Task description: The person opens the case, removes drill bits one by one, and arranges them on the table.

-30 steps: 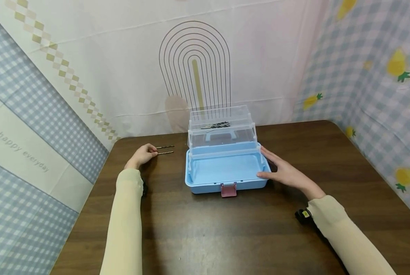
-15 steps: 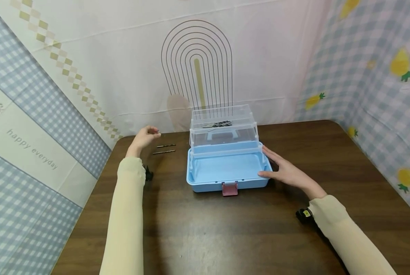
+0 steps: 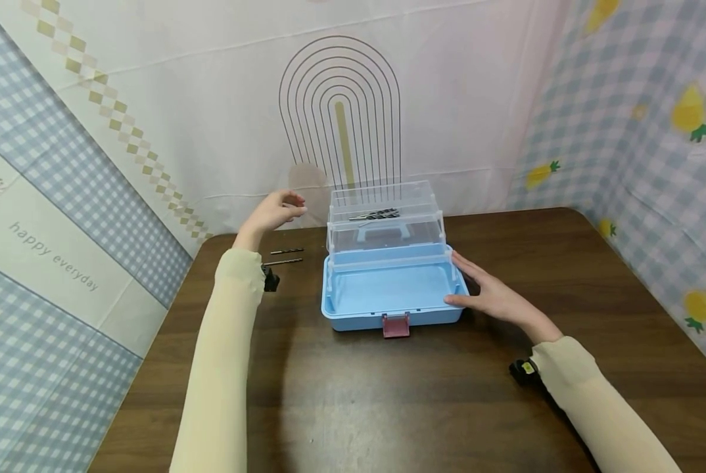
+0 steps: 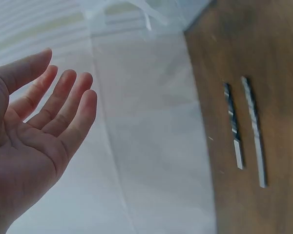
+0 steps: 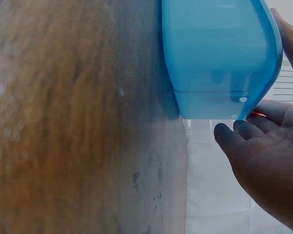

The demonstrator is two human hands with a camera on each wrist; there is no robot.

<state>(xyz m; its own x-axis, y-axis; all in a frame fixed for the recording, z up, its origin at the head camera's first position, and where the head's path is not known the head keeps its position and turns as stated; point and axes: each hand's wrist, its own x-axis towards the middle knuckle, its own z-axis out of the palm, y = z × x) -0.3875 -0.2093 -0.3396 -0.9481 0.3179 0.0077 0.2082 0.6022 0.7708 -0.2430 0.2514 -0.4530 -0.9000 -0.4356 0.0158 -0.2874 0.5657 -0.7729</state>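
My left hand [image 3: 277,209] is raised above the back left of the table, fingers loosely bent. In the left wrist view the palm of that hand [image 4: 36,126] shows, with nothing held. Below it in the head view lie two drill bits, a shorter dark one [image 3: 286,251] and a longer one [image 3: 284,261]. A light-blue toolbox [image 3: 394,322] stands with its clear lid and trays [image 3: 382,243] up. Several drill bits [image 3: 376,215] lie in an upper tray. My right hand [image 3: 492,295] rests on the toolbox's right rim, thumb near the front corner, fingers extended along the side.
A dark brown wooden table [image 3: 341,407] bears everything. A patterned white cloth [image 3: 459,98] hangs right behind its far edge, with checked cloth on both sides. The toolbox's mauve latch [image 3: 396,326] hangs down at the front.
My left hand has let go of a drill bit on the table, then risen and moved right and back toward the toolbox. My right hand has stayed at the toolbox rim.
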